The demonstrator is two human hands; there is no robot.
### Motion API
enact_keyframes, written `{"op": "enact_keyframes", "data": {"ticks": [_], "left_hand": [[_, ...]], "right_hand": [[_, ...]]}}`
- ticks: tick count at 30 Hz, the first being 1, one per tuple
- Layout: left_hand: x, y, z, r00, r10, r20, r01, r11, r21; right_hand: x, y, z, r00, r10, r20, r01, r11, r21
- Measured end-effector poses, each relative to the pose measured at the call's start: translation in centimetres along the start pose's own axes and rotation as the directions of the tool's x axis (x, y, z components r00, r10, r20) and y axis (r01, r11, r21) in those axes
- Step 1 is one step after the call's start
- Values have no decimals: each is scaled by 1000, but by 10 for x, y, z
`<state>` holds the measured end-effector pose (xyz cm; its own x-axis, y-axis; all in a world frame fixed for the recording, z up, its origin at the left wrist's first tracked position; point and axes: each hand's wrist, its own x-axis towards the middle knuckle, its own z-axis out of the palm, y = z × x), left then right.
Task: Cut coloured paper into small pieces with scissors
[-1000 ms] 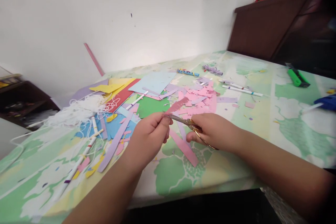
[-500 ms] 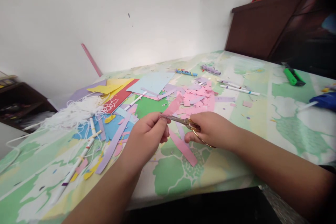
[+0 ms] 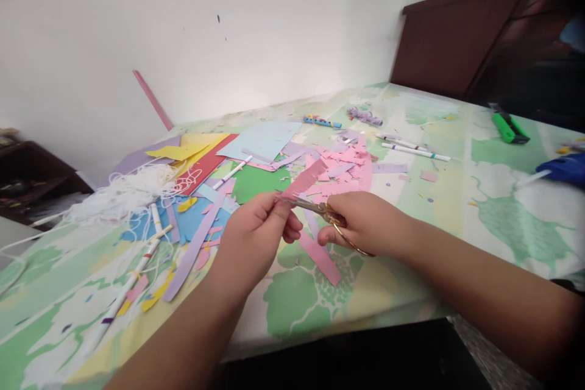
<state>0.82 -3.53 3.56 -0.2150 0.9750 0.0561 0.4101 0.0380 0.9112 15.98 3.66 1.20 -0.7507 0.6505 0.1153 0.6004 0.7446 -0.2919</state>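
My left hand (image 3: 258, 228) pinches a pink paper strip (image 3: 305, 179) whose upper part has a row of fine cuts along its edge. Gold-handled scissors (image 3: 315, 208) are gripped in my right hand (image 3: 365, 223), with their blades lying across the strip close to my left fingertips. Whether the blades are fully closed is hard to make out. Below my left fingers another stretch of pink paper (image 3: 322, 261) slants towards me over the tablecloth; its join to the held strip is hidden. Behind the scissors lies a heap of pink paper scraps (image 3: 350, 164).
White string (image 3: 123, 195) is piled at the left by coloured paper sheets and several markers. A light blue sheet (image 3: 262, 139) lies further back, near a blue decorated tube (image 3: 322, 122) and a purple fringed one (image 3: 364, 116). A green cutter (image 3: 509, 127) sits at the right.
The fringed end of the pink strip now reaches further up and right, showing more cuts. Both hands stay in nearly the same place, and the view has shifted slightly.
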Motion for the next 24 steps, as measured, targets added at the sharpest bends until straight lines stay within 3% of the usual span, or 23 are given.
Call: {"op": "enact_keyframes", "data": {"ticks": [10,24], "left_hand": [[1,4,-1,1000,-25,7,25,999,-21],[-1,2,-2,999,29,-21,-28,999,45]], "right_hand": [[1,1,0,1000,8,21,-8,1000,6],[-1,0,-1,1000,5,-15,-4,999,36]]}}
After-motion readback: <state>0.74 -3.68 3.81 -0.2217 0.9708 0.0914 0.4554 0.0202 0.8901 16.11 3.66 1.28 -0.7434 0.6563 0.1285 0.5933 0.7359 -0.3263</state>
